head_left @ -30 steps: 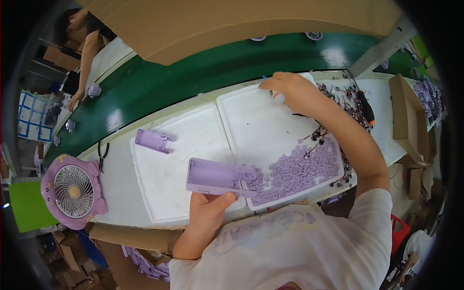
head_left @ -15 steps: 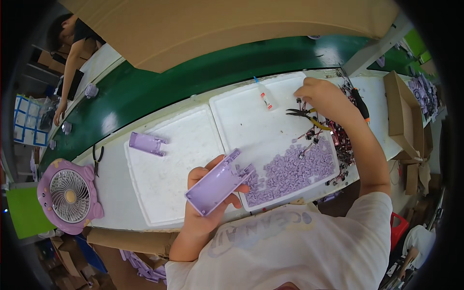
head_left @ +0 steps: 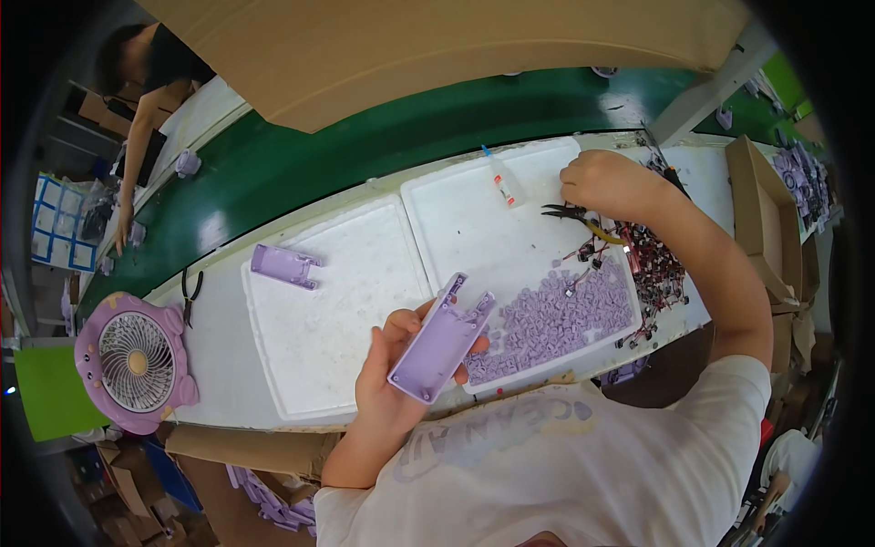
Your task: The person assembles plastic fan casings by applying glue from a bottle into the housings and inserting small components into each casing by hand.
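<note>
My left hand [head_left: 387,378] grips a purple plastic housing [head_left: 440,342] by its sides, its hollow face up and its two-pronged end tilted away from me. Over the far right corner of the right foam tray, my right hand [head_left: 602,185] has its fingers curled together; whatever they hold is hidden. Just below that hand lie pliers [head_left: 597,228] with yellow handles, beside a heap of small red-and-black wired parts [head_left: 652,269]. Another purple housing [head_left: 284,265] rests on the left foam tray [head_left: 333,365]. Many small purple plastic pieces [head_left: 556,314] cover the near part of the right foam tray [head_left: 437,210].
A glue bottle [head_left: 502,182] with a blue tip lies on the right tray. At the left are black-handled cutters [head_left: 190,297] and a purple fan [head_left: 137,362]. Beyond the bench runs a green conveyor [head_left: 337,141], under a cardboard sheet [head_left: 437,46]. A co-worker [head_left: 150,91] reaches across it.
The housing in my left hand has turned more upright and shifted slightly right. My right hand has curled in tighter near the pliers, its elbow swinging outward. The co-worker's arm has moved.
</note>
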The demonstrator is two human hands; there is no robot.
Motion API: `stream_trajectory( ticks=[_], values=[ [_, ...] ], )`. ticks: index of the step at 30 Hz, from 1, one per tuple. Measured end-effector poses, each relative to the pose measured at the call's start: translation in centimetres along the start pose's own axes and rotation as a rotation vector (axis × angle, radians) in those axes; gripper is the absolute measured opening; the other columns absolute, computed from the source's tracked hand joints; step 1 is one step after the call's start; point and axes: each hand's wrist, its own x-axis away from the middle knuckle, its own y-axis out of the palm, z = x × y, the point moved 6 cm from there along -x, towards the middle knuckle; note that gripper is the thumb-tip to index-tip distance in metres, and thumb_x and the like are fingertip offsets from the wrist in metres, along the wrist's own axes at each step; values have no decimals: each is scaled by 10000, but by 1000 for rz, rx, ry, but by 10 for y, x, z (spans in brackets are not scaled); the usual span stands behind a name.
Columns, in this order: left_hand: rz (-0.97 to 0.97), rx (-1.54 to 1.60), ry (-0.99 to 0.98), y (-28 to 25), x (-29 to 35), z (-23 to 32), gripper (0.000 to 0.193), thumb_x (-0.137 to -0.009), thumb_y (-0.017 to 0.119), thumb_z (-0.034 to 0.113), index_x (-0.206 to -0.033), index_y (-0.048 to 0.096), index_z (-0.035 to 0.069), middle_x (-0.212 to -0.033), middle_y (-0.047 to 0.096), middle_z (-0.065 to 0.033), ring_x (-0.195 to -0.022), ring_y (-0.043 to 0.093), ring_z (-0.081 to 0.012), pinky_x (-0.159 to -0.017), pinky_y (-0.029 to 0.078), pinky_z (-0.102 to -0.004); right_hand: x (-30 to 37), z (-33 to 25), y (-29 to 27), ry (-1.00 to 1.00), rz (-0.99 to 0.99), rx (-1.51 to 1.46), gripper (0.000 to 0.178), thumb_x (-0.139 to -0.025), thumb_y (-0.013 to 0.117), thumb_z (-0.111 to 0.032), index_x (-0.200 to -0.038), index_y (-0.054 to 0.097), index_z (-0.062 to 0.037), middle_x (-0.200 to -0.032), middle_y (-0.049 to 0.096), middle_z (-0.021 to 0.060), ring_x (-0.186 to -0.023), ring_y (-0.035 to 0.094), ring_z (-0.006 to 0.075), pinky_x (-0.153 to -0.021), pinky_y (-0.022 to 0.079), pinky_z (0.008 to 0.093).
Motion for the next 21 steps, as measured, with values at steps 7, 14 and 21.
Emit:
stream_trajectory(
  ticks=[7, 14, 21],
  values=[
    [49, 83, -80, 0, 2, -4, 222, -930, 413, 228, -1135, 381, 151, -1273, 401, -176, -1145, 448, -421, -775, 479, -407, -1, -6, -20, 325, 241, 70, 82, -670, 593, -24, -704, 519, -26, -732, 531, 74, -693, 562, 227, -626, 455, 331],
    [105, 64, -89, 3, 1, -10, 389, -901, 481, 151, -1254, 315, 148, -1283, 396, -160, -1195, 416, -361, -921, 429, -446, -35, -95, -74, 303, 576, -1059, 171, -662, 635, 24, -811, 593, -49, -755, 577, 36, -674, 549, 146, -567, 425, 252],
    [223, -121, -76, 10, 0, -7, 599, -842, 590, 265, -1299, 279, 35, -1255, 426, -153, -1134, 475, -281, -928, 410, -467, -51, -119, -74, 260, 702, -990, 223, -616, 675, 39, -795, 615, -79, -734, 495, 59, -703, 492, 194, -557, 414, 284]
  ],
)
